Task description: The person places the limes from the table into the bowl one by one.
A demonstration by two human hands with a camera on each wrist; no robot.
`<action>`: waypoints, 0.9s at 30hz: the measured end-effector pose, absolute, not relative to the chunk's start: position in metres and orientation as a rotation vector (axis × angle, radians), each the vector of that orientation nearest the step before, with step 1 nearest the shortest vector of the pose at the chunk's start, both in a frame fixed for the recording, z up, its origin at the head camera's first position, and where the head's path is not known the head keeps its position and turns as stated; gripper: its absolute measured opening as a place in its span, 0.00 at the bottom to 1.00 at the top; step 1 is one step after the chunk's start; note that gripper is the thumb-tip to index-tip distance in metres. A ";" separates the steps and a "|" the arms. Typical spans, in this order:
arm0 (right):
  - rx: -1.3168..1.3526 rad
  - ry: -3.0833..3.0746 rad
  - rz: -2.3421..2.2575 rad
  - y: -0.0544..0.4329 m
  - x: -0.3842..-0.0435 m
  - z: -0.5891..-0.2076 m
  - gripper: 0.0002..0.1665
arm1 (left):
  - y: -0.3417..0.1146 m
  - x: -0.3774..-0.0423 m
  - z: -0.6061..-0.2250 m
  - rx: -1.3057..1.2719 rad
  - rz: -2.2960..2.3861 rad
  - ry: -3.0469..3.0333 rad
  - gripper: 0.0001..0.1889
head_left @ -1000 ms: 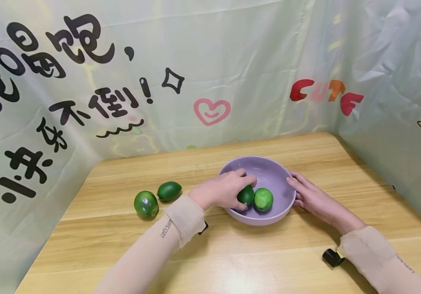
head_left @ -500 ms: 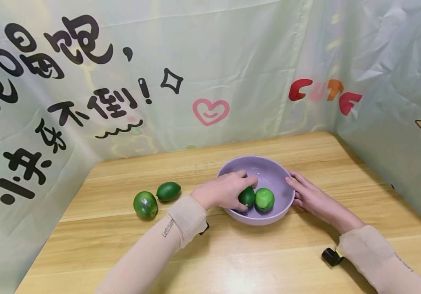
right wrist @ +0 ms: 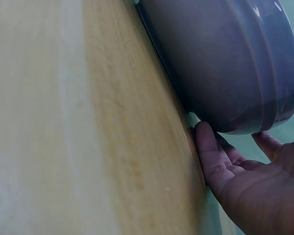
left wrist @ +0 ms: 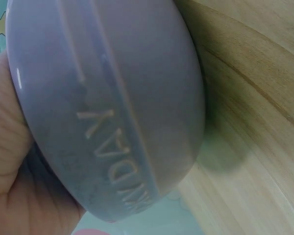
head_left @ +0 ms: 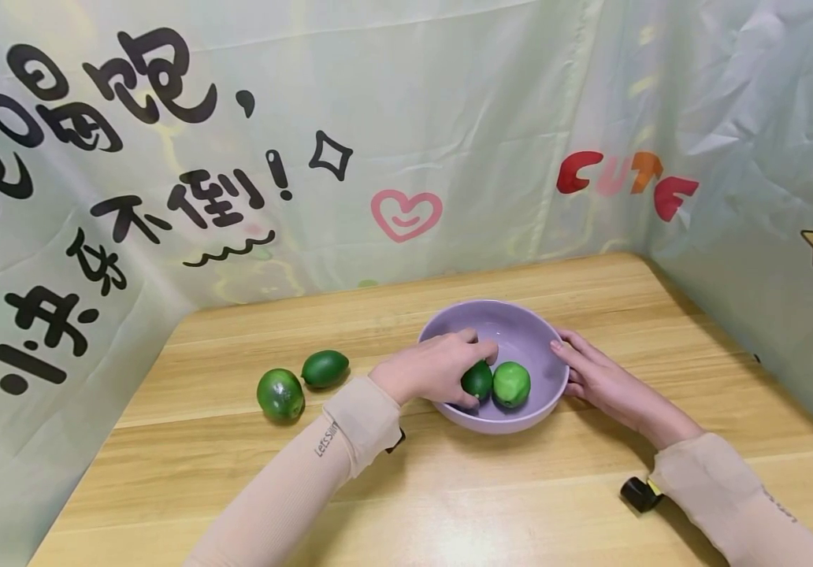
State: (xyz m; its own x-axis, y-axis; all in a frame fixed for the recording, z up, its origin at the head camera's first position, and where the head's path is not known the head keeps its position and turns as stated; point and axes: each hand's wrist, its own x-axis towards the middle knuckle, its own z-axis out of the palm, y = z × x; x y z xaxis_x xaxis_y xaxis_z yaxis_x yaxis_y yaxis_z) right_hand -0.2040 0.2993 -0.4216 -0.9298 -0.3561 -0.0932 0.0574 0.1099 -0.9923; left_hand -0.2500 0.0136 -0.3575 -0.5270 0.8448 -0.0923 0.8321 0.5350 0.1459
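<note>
A purple bowl (head_left: 530, 335) stands on the table with a bright green lime (head_left: 511, 384) and a dark green, lime-like fruit (head_left: 477, 379) side by side inside. Reaching over its left rim, my left hand (head_left: 438, 366) grips the dark fruit between thumb and fingers. In the left wrist view, the bowl's outer wall (left wrist: 112, 98) with raised letters hides the fingertips. My right hand (head_left: 601, 378) holds the bowl at its right rim, thumb over the edge. The right wrist view shows fingers (right wrist: 210, 152) of that hand low against the outer wall.
Left of the bowl, a round, glossy green fruit (head_left: 281, 395) and an oval dark green fruit (head_left: 325, 368) lie on the wooden table (head_left: 187, 472). Printed curtains (head_left: 491, 157) stand behind and along both sides of the table.
</note>
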 end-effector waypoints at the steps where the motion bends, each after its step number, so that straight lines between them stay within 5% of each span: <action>1: -0.295 2.084 -1.886 0.299 -0.204 -0.422 0.40 | 0.014 -0.250 -0.358 1.436 0.123 2.617 0.29; 27: -0.304 2.078 -1.893 0.299 -0.206 -0.424 0.39 | 0.013 -0.251 -0.360 1.445 0.143 2.628 0.28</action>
